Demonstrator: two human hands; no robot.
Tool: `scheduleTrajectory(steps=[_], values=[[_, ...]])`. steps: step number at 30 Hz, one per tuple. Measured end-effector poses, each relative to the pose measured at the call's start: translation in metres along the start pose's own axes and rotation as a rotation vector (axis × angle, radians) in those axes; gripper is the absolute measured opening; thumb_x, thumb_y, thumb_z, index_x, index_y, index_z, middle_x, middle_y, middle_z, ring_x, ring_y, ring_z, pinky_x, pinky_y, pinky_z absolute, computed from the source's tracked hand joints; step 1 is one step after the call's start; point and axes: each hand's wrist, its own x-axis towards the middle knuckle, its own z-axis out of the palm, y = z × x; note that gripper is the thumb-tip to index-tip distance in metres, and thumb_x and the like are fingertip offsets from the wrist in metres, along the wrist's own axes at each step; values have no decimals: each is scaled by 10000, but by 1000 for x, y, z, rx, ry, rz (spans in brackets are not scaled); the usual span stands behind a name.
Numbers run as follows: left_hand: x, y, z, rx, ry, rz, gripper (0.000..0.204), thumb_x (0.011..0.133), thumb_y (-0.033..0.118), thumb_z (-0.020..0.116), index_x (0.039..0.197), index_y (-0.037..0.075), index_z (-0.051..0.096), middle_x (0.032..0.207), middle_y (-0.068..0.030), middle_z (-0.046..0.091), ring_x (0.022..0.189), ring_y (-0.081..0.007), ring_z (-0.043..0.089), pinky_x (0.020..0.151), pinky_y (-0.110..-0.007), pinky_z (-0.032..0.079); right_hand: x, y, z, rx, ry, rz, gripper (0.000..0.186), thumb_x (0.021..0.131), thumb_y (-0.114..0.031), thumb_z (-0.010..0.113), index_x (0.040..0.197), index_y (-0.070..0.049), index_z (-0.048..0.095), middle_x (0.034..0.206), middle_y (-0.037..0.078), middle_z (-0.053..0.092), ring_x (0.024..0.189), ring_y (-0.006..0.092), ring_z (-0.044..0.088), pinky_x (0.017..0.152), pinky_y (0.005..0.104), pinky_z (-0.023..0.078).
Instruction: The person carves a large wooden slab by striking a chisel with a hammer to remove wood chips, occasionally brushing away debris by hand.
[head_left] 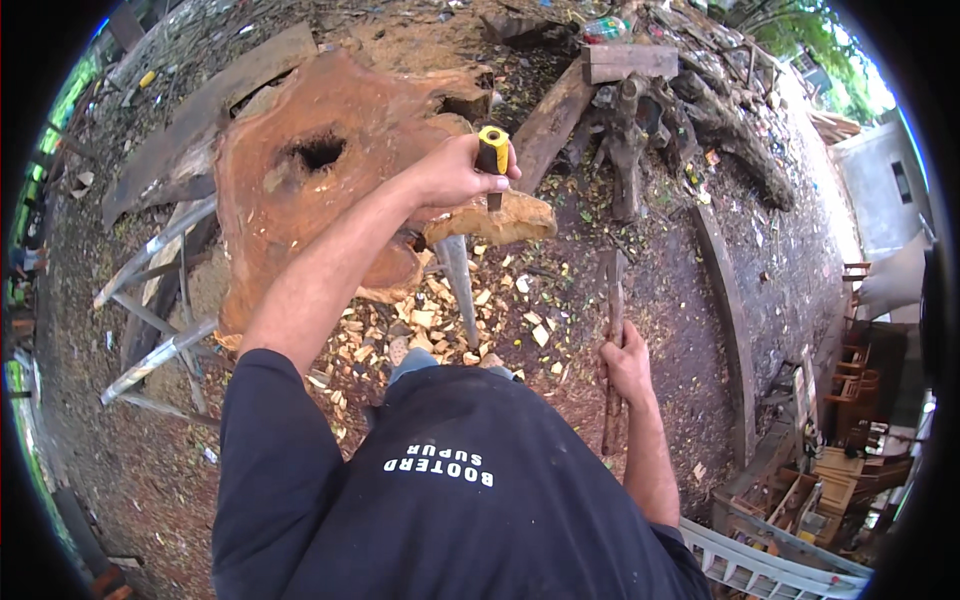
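Note:
My left hand (pixel 465 172) is closed round a chisel (pixel 493 150) with a yellow and black handle. The chisel stands nearly upright, its blade down against the pale, rough-cut edge (pixel 500 218) of a large reddish-brown wood slab (pixel 350 110). A dark hole (pixel 318 152) opens in the slab's upper part. Lower and to the right, my right hand (pixel 627 362) grips a long wooden stick (pixel 613 310), held upright and apart from the slab. Whether its top end carries a separate head, I cannot tell.
Pale wood chips (pixel 420 315) litter the ground below the slab, around a metal leg (pixel 458 285). More metal stand legs (pixel 165 355) show at left. Gnarled roots (pixel 630 130) and a long beam (pixel 725 330) lie to the right. A white ladder (pixel 770 570) is at lower right.

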Motion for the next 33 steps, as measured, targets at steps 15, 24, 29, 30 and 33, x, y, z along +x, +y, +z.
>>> scheduleTrajectory(steps=[15, 24, 29, 30, 33], values=[[1, -4, -8, -28, -79, 20, 212, 867, 54, 703, 1062, 63, 620, 1067, -53, 709, 1020, -150, 654, 946, -342, 516, -5, -117, -4, -117, -37, -134, 209, 813, -118, 644, 982, -17, 574, 656, 24, 563, 488, 103, 548, 426, 283, 461], [3, -1, -16, -6, -148, 37, 257, 861, 18, 699, 1092, 66, 597, 1105, -58, 701, 1077, -177, 642, 993, -372, 494, -7, -126, 5, -97, -29, -107, 176, 788, -74, 652, 940, -24, 579, 618, -10, 532, 470, 83, 510, 445, 263, 406], [3, -1, -16, 18, -177, 44, 249, 875, 48, 699, 1103, 63, 601, 1116, -60, 700, 1087, -180, 639, 999, -378, 490, -12, -139, 5, -90, -39, -99, 186, 793, -79, 650, 953, -21, 576, 613, -13, 534, 467, 78, 509, 430, 264, 402], [3, -1, -14, 15, -166, 32, 243, 885, 65, 696, 1110, 62, 603, 1122, -58, 698, 1093, -180, 637, 1003, -378, 489, -12, -144, 4, -91, -38, -99, 186, 793, -79, 650, 953, -21, 576, 613, -13, 534, 467, 78, 509, 430, 264, 402], [5, -8, -12, -9, -143, 43, 234, 903, 87, 690, 1120, 60, 608, 1129, -54, 695, 1107, -180, 633, 1012, -380, 485, -7, -158, -4, -119, -23, -135, 183, 804, -79, 641, 967, -30, 575, 615, -16, 532, 461, 70, 499, 424, 252, 410]])
